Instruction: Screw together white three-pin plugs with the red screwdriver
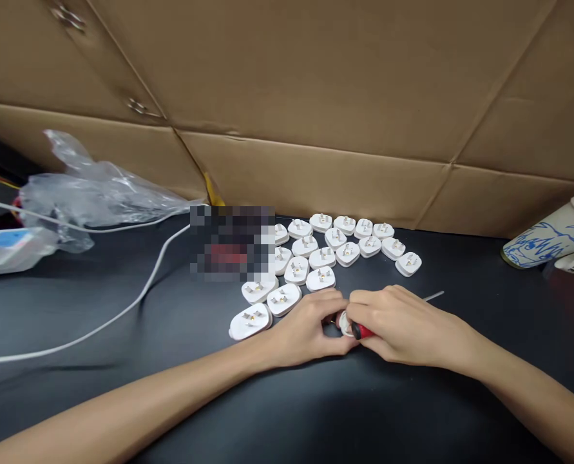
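Low in the middle of the head view, my left hand is closed around a small white plug piece, mostly covered by fingers. Pressed up beside it, my right hand grips a screwdriver with a red and black handle, its black end towards the white piece. A thin metal shaft sticks out past the right hand's far side. White plug adapters, several of them, lie behind the hands with their metal pins up. One adapter is just beside my left wrist.
Brown cardboard walls off the back of the black table. White cable curves across the left, near a clear plastic bag and a white tray. A patterned cup lies tilted at right. A patch beside the adapters is pixelated.
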`<control>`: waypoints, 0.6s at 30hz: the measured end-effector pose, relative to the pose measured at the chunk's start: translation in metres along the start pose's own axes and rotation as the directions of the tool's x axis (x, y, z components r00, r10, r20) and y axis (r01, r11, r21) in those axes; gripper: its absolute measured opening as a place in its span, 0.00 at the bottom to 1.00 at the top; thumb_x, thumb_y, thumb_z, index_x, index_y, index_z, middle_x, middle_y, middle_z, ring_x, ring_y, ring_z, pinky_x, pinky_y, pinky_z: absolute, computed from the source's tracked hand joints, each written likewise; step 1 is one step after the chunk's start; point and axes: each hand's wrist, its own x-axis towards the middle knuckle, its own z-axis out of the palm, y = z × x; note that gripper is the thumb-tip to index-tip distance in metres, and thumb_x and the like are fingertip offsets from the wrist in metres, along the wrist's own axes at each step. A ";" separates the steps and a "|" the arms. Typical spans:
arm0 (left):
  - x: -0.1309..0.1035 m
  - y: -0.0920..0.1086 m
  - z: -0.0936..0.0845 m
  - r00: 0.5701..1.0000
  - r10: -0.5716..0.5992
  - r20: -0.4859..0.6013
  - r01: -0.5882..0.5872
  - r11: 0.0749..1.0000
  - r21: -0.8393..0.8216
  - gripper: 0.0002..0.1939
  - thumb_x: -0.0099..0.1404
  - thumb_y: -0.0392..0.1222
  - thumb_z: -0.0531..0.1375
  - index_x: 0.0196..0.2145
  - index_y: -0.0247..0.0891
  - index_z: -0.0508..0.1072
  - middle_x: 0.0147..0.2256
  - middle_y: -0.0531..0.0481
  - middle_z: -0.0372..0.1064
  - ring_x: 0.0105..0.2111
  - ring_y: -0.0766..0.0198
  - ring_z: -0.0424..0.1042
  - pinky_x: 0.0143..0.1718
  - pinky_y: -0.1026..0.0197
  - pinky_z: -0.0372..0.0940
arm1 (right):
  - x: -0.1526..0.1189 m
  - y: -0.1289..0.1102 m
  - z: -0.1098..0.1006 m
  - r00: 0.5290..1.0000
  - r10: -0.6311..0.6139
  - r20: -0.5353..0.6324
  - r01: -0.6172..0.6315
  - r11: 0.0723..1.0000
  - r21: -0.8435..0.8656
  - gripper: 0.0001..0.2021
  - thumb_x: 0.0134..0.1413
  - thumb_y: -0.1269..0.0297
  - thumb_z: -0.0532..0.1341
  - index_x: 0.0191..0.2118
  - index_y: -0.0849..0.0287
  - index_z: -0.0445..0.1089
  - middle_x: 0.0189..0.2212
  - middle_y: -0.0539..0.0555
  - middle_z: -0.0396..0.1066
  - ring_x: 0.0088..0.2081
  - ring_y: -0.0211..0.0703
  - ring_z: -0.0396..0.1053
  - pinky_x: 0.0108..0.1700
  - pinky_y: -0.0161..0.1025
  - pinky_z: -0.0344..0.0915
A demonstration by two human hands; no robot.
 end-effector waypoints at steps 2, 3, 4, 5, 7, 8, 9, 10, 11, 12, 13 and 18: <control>0.000 -0.001 0.001 1.000 -0.002 0.009 0.002 1.000 0.006 0.08 0.61 0.40 0.63 0.27 0.37 0.69 0.26 0.54 0.64 0.28 0.64 0.64 0.30 0.64 0.59 | 0.000 0.000 0.000 1.000 -0.016 0.004 0.016 1.000 -0.011 0.08 0.59 0.78 0.54 0.35 0.59 0.67 0.34 0.51 0.68 0.27 0.38 0.61 0.29 0.39 0.50; 0.000 -0.002 0.001 1.000 -0.004 0.015 0.004 1.000 0.004 0.09 0.61 0.40 0.63 0.26 0.37 0.68 0.26 0.54 0.65 0.28 0.64 0.64 0.30 0.63 0.59 | 0.000 0.000 0.000 1.000 -0.022 0.005 0.022 1.000 -0.014 0.08 0.59 0.78 0.54 0.35 0.59 0.66 0.34 0.50 0.68 0.27 0.38 0.61 0.29 0.39 0.49; 0.000 -0.002 0.002 1.000 -0.006 0.020 0.006 1.000 0.000 0.08 0.61 0.39 0.63 0.26 0.37 0.68 0.26 0.53 0.65 0.29 0.64 0.65 0.31 0.63 0.60 | 0.000 0.001 0.001 1.000 -0.026 0.006 0.026 1.000 -0.015 0.08 0.59 0.78 0.54 0.35 0.60 0.66 0.34 0.50 0.68 0.26 0.37 0.60 0.29 0.39 0.48; 0.000 -0.002 0.002 1.000 -0.007 0.024 0.007 1.000 -0.006 0.08 0.61 0.38 0.63 0.26 0.37 0.68 0.27 0.53 0.66 0.29 0.64 0.65 0.31 0.63 0.60 | 0.000 0.001 0.001 1.000 -0.028 0.005 0.028 0.999 -0.016 0.08 0.59 0.78 0.54 0.35 0.60 0.66 0.34 0.50 0.68 0.26 0.37 0.58 0.29 0.39 0.48; 0.000 -0.002 0.002 1.000 -0.006 0.018 0.006 1.000 -0.013 0.06 0.59 0.36 0.62 0.26 0.36 0.68 0.27 0.53 0.67 0.29 0.64 0.65 0.32 0.63 0.60 | 0.001 0.002 0.002 1.000 -0.030 0.004 0.030 1.000 -0.011 0.06 0.59 0.76 0.56 0.34 0.60 0.66 0.33 0.50 0.68 0.25 0.36 0.56 0.28 0.39 0.47; 0.000 -0.002 0.002 1.000 -0.005 0.014 0.005 1.000 -0.018 0.06 0.58 0.35 0.62 0.26 0.36 0.68 0.27 0.53 0.67 0.29 0.64 0.65 0.32 0.63 0.60 | 0.002 0.002 0.002 1.000 -0.030 0.005 0.030 1.000 -0.006 0.05 0.59 0.75 0.56 0.34 0.59 0.66 0.33 0.50 0.67 0.25 0.36 0.55 0.28 0.38 0.47; 0.000 -0.002 0.002 1.000 -0.003 0.011 0.004 1.000 -0.022 0.05 0.58 0.34 0.62 0.26 0.36 0.68 0.27 0.53 0.67 0.29 0.64 0.65 0.32 0.63 0.60 | 0.002 0.002 0.002 1.000 -0.026 0.004 0.026 1.000 -0.002 0.04 0.59 0.73 0.57 0.33 0.59 0.66 0.33 0.49 0.67 0.25 0.36 0.55 0.28 0.38 0.47; 0.000 -0.001 0.001 1.000 -0.002 0.009 0.002 1.000 -0.027 0.04 0.57 0.33 0.62 0.26 0.36 0.69 0.27 0.53 0.67 0.29 0.64 0.65 0.32 0.63 0.60 | 0.003 0.002 0.002 1.000 -0.020 0.001 0.020 1.000 0.001 0.04 0.59 0.72 0.57 0.33 0.59 0.66 0.32 0.49 0.67 0.25 0.36 0.55 0.28 0.38 0.47; 0.000 -0.001 0.001 1.000 0.000 0.008 0.000 0.999 -0.032 0.04 0.56 0.32 0.62 0.27 0.36 0.69 0.27 0.54 0.66 0.29 0.64 0.65 0.32 0.64 0.60 | 0.003 0.002 0.002 1.000 -0.009 -0.002 0.009 1.000 0.003 0.04 0.60 0.70 0.57 0.33 0.59 0.66 0.32 0.49 0.66 0.25 0.37 0.55 0.28 0.38 0.48; 0.000 0.000 0.001 1.000 0.003 0.007 -0.003 0.999 -0.035 0.03 0.56 0.32 0.62 0.27 0.36 0.70 0.27 0.54 0.66 0.28 0.64 0.65 0.31 0.64 0.60 | 0.003 0.002 0.002 1.000 0.005 -0.005 -0.005 1.000 0.003 0.04 0.60 0.69 0.57 0.33 0.59 0.66 0.32 0.49 0.66 0.26 0.37 0.55 0.29 0.38 0.48; 0.000 0.000 0.001 1.000 0.006 0.006 -0.005 0.999 -0.037 0.03 0.57 0.32 0.62 0.28 0.36 0.71 0.27 0.54 0.65 0.28 0.65 0.65 0.31 0.64 0.60 | 0.003 0.002 0.003 1.000 0.020 -0.008 -0.020 1.000 0.001 0.04 0.61 0.69 0.57 0.34 0.59 0.66 0.32 0.50 0.66 0.26 0.38 0.56 0.29 0.39 0.48; 0.000 -0.001 0.001 1.000 0.009 -0.004 -0.009 1.000 -0.027 0.08 0.60 0.38 0.65 0.27 0.36 0.70 0.26 0.55 0.63 0.27 0.65 0.63 0.30 0.64 0.58 | 0.002 0.002 0.004 1.000 0.009 0.015 -0.010 1.000 0.013 0.07 0.57 0.77 0.55 0.34 0.60 0.67 0.33 0.51 0.67 0.27 0.38 0.58 0.30 0.38 0.50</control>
